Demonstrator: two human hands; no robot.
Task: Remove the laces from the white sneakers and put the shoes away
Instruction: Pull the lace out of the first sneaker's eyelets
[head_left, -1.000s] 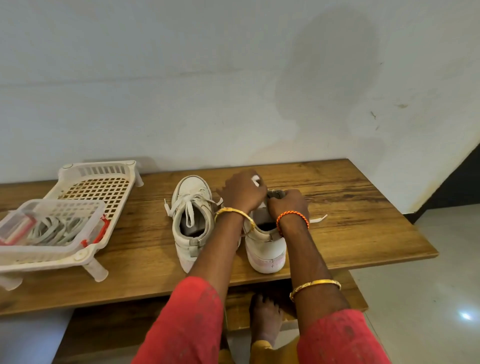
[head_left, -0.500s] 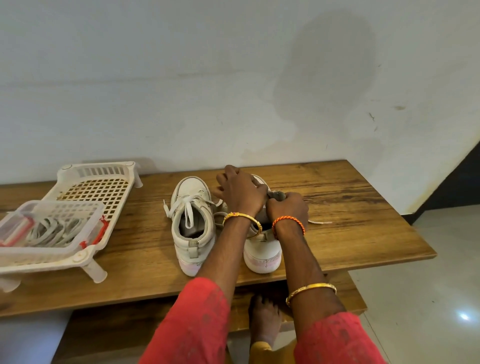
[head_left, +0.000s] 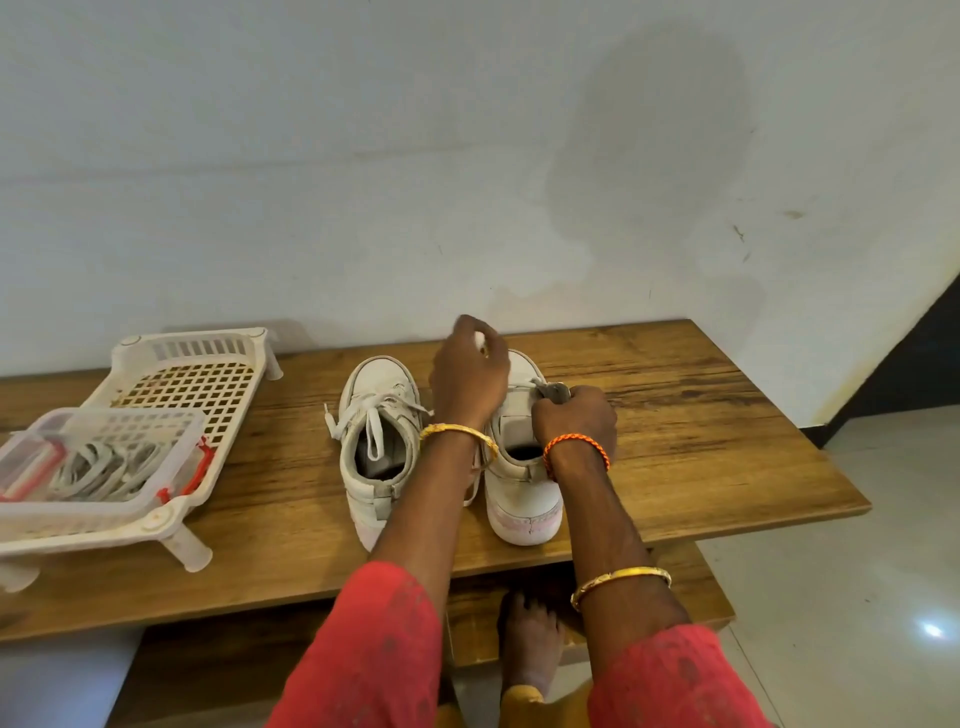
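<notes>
- Right sneaker (head_left: 524, 467) stands on the tabletop (head_left: 701, 441), just right of the laced left sneaker (head_left: 376, 441).
- Left hand (head_left: 467, 376) pinches its lace (head_left: 474, 480), raised above the toe.
- Right hand (head_left: 574, 421) grips the sneaker's tongue.

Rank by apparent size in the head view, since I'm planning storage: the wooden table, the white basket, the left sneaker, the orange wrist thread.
1. wooden table
2. white basket
3. left sneaker; it lies no nearer than the basket, so the order seems safe
4. orange wrist thread

One head-worn view looks forward and down, close over the table (head_left: 675, 415) toward the wall (head_left: 363, 156)
</notes>
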